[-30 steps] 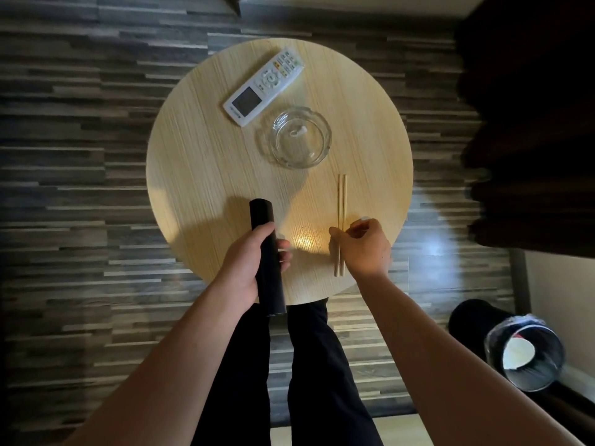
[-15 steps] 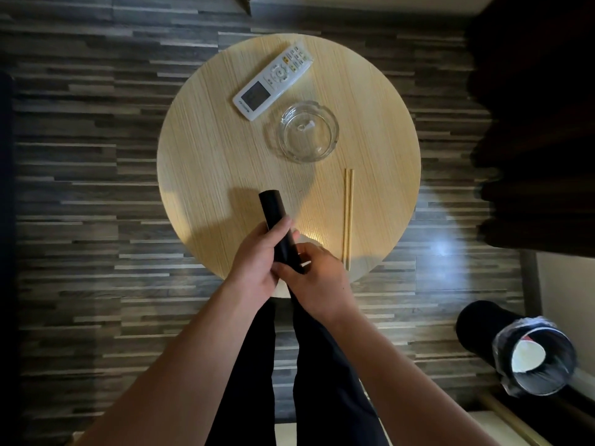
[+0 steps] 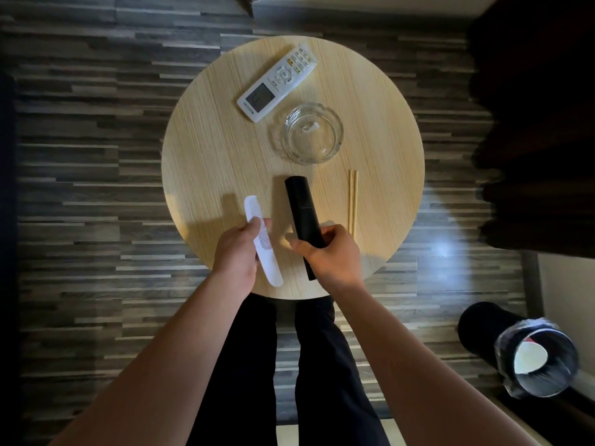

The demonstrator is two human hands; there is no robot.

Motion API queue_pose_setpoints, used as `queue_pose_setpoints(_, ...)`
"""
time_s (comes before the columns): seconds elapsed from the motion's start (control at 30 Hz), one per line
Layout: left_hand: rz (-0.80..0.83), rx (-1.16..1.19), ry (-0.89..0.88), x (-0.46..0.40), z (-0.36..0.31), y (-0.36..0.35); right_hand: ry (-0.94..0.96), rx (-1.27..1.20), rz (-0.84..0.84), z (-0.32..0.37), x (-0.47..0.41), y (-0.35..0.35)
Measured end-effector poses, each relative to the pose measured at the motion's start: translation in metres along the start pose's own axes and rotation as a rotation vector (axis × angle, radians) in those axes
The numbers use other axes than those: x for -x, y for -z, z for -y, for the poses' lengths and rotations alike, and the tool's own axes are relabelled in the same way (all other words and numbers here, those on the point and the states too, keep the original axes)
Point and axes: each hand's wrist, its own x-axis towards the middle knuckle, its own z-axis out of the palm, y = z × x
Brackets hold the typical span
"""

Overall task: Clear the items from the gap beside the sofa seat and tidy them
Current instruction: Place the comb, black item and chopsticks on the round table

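Comb (image 3: 261,243) and black remote (image 3: 302,220) are the two things you have in hand, both over the near edge of the round table (image 3: 206,156). Your left hand (image 3: 236,257) grips the white comb along its middle, fingers curled round it, so the toothed end points toward the table's centre. Your right hand (image 3: 328,252) wraps the black remote near its lower end, leaving the long upper part free to lay flat, probably parallel to the chopsticks (image 3: 352,201) lying just right of it. Toward the table's far side, the glass ashtray (image 3: 310,133) and the white remote (image 3: 278,82) already lie apart. Beyond the table's near right, a lined bin (image 3: 536,358) stands on the floor.
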Motion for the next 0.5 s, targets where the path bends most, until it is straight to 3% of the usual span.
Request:
queue_pose_setpoints(0.17, 0.019, -0.021, -0.082, -0.007, -0.003, 0.012, 0.046, 0.147, -0.240, -0.009, -0.009, -0.026)
queue_pose_setpoints(0.33, -0.049, -0.257, -0.207, -0.021, -0.008, 0.023, 0.040, 0.236, -0.322, -0.019, -0.018, -0.042)
queue_pose_setpoints(0.5, -0.004, -0.414, -0.283, -0.028, -0.016, 0.029, 0.069, 0.227, -0.342, -0.022, -0.017, -0.045)
